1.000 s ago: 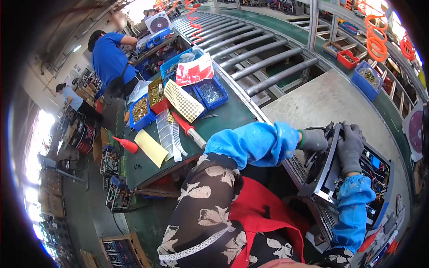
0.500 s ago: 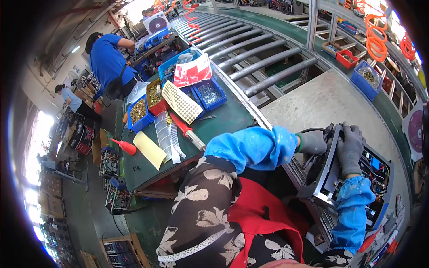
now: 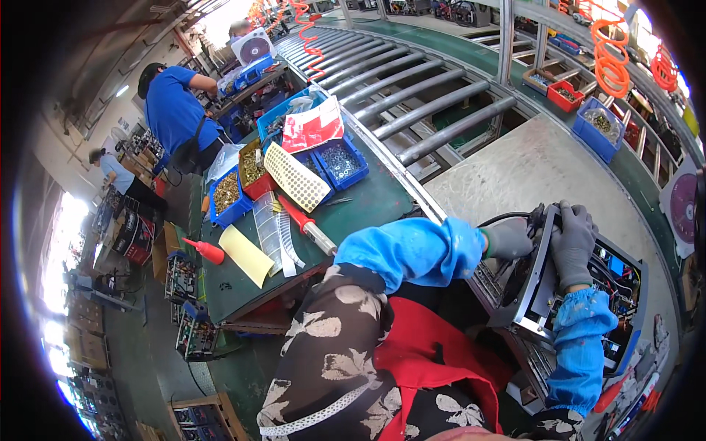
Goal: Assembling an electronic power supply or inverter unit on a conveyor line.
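An open electronic unit (image 3: 621,290) with a dark metal front panel (image 3: 543,294) rests at the right, its wires and circuit boards exposed. My right hand (image 3: 572,246), in a grey glove, lies over the top edge of the panel with its fingers curled round it. On the panel's left side, my left hand (image 3: 509,237), also gloved in grey, is closed on a black cable (image 3: 518,273). Part of the cable loops above that hand, and more hangs below it against the panel. The left fingertips are partly hidden behind the cable.
Left of me, a green workbench (image 3: 379,213) carries blue bins (image 3: 342,162) of small hardware, sticker sheets (image 3: 296,176), a red-handled tool (image 3: 305,224) and a red squeeze bottle (image 3: 206,251). A roller conveyor (image 3: 434,106) runs ahead. A co-worker in blue (image 3: 176,110) stands far left.
The whole view has shifted slightly. My left hand has moved a little beside the panel, and the cable loop above it shows more. My right hand stays on the panel's edge.
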`<state>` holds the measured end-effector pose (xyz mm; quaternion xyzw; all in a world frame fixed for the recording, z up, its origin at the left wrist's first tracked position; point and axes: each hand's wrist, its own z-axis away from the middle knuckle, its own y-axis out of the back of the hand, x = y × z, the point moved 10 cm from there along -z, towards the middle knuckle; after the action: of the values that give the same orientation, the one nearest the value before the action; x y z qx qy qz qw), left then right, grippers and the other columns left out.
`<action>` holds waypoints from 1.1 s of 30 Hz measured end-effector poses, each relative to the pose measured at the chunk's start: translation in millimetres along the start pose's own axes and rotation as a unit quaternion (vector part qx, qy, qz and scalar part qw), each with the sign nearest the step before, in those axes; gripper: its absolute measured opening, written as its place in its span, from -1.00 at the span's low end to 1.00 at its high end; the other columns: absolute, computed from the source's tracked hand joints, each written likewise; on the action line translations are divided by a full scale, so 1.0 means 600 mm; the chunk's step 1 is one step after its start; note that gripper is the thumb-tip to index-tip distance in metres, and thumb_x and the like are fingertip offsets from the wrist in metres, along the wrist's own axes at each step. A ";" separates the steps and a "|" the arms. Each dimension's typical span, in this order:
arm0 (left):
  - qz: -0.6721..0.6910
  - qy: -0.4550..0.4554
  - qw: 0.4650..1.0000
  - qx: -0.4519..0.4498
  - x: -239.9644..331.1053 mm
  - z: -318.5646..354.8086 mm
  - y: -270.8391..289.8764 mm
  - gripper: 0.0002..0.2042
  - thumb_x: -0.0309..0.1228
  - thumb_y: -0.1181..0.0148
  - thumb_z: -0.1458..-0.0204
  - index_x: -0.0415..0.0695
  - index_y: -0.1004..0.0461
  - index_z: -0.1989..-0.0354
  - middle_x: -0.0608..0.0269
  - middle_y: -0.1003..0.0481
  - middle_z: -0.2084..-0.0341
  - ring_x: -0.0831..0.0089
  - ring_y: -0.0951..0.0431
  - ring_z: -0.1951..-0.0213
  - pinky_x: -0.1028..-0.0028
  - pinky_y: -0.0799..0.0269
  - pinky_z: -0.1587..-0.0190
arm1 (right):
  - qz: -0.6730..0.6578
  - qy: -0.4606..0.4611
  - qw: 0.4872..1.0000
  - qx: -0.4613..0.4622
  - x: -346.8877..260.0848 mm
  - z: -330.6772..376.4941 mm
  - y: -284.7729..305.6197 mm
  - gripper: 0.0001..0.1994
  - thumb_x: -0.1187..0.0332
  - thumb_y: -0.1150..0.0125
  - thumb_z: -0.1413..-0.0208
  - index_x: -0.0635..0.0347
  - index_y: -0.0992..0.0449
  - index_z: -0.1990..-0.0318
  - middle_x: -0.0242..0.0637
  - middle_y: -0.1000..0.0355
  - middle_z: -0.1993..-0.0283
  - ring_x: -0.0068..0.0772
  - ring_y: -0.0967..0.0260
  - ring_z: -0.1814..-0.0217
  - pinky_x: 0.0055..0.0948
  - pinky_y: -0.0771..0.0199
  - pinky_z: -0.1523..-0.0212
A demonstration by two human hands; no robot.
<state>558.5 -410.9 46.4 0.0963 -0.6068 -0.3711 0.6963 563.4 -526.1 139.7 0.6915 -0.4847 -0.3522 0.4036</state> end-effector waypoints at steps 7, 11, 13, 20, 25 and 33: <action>-0.038 -0.074 0.996 0.035 0.008 -0.011 -0.001 -0.59 -0.08 -0.04 -0.10 -0.23 -0.56 0.23 -0.19 -0.56 0.31 -0.07 -0.59 0.21 0.10 -0.48 0.12 | -0.003 0.012 1.000 0.020 0.004 0.003 0.005 -0.56 0.34 -0.31 0.09 0.04 -0.53 -0.04 -0.24 -0.42 0.08 -0.16 -0.38 -0.03 -0.17 -0.26 -0.10; 0.169 0.116 0.971 -0.125 0.002 0.024 -0.013 -0.71 -0.34 -0.13 0.11 -0.42 -0.49 0.42 -0.10 -0.53 0.55 0.22 -0.64 0.43 0.27 -0.51 0.41 | -0.026 0.001 1.000 0.007 0.000 0.000 0.003 -0.55 0.35 -0.31 0.09 0.07 -0.52 -0.05 -0.24 -0.42 0.08 -0.15 -0.39 -0.01 -0.19 -0.28 -0.07; 0.052 0.000 0.996 -0.068 0.013 0.017 0.004 -0.67 -0.30 -0.12 0.06 -0.44 -0.48 0.41 -0.21 -0.53 0.52 0.08 -0.64 0.38 0.22 -0.53 0.31 | -0.009 0.010 1.000 0.008 -0.007 0.004 0.001 -0.55 0.35 -0.31 0.08 0.06 -0.52 -0.06 -0.23 -0.42 0.09 -0.14 -0.39 -0.01 -0.19 -0.29 -0.06; 0.004 -0.191 0.953 0.237 0.011 -0.010 0.019 -0.70 -0.21 -0.21 0.05 -0.25 -0.55 0.36 -0.06 -0.54 0.55 0.00 -0.60 0.41 0.15 -0.53 0.25 | -0.001 0.004 1.000 0.012 0.005 -0.001 0.008 -0.56 0.35 -0.30 0.08 0.06 -0.53 -0.06 -0.22 -0.42 0.07 -0.13 -0.38 -0.02 -0.18 -0.29 -0.07; 0.202 0.068 0.964 -0.159 0.015 0.021 -0.022 -0.81 -0.47 -0.12 0.21 -0.37 -0.55 0.47 -0.03 -0.56 0.53 0.20 -0.64 0.56 0.30 -0.62 0.51 | -0.013 0.009 1.000 0.016 0.004 0.001 0.002 -0.55 0.35 -0.30 0.08 0.05 -0.52 -0.07 -0.22 -0.42 0.08 -0.13 -0.37 -0.03 -0.17 -0.29 -0.06; 0.036 -0.222 0.952 0.210 0.005 -0.001 0.026 -0.65 -0.11 -0.14 -0.01 -0.08 -0.57 0.15 -0.08 -0.57 0.30 -0.01 -0.57 0.24 0.15 -0.48 0.15 | 0.013 0.014 1.000 -0.021 -0.001 -0.002 -0.015 -0.54 0.35 -0.27 0.03 0.03 -0.48 -0.12 -0.21 -0.41 0.00 -0.12 -0.36 -0.08 -0.18 -0.30 -0.08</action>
<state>565.1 -401.8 57.6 0.1338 -0.8131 -0.2224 0.5210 568.0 -523.1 132.3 0.6815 -0.4805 -0.3472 0.4291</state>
